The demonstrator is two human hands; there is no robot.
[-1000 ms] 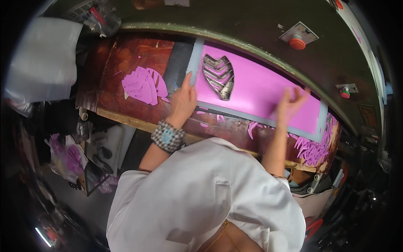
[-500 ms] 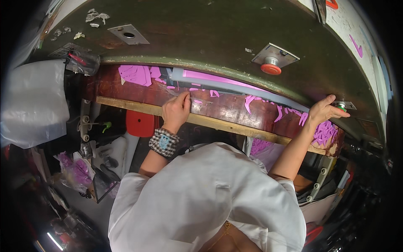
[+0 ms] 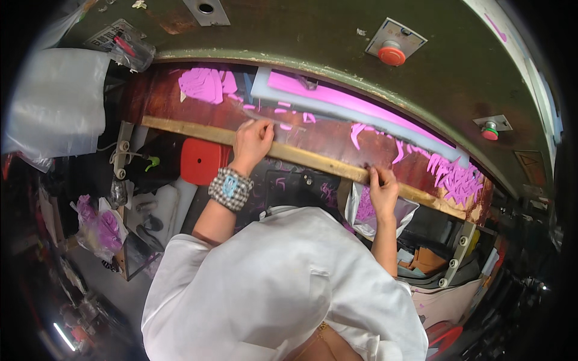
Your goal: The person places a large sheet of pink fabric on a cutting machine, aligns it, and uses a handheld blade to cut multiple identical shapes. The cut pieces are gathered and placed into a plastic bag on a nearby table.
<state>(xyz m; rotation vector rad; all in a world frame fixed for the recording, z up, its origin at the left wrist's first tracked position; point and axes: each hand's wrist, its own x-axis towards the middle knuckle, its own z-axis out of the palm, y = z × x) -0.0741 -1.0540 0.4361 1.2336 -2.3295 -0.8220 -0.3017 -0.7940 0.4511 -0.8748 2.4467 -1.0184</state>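
Observation:
My left hand point(image 3: 253, 145), below a checked cuff point(image 3: 230, 191), is closed at the wooden front strip point(image 3: 198, 130) of a red-brown worktable point(image 3: 328, 140). Further right along that strip is my right hand point(image 3: 383, 189), fingers bent and drawn together. Whatever either hand holds, if anything, cannot be made out. Beyond them a pink sheet point(image 3: 361, 107) lies on a pale board point(image 3: 265, 89), partly under the green machine body point(image 3: 301, 36). Small pink scraps point(image 3: 309, 117) lie between my left hand and the board. A stack of pink cut pieces point(image 3: 203, 85) sits at the left.
A heap of pink strips point(image 3: 454, 174) covers the table's right end. On the machine are a red push button point(image 3: 391, 55) and a green one point(image 3: 490, 131). Under the strip are an open bag of pink scraps point(image 3: 364, 207) and a red stool point(image 3: 203, 161). Clear plastic sheeting point(image 3: 57, 108) hangs at left.
My right hand has come away from the green button, back left to the table's front strip. My left hand stays at the strip. More of the pink sheet and board now shows.

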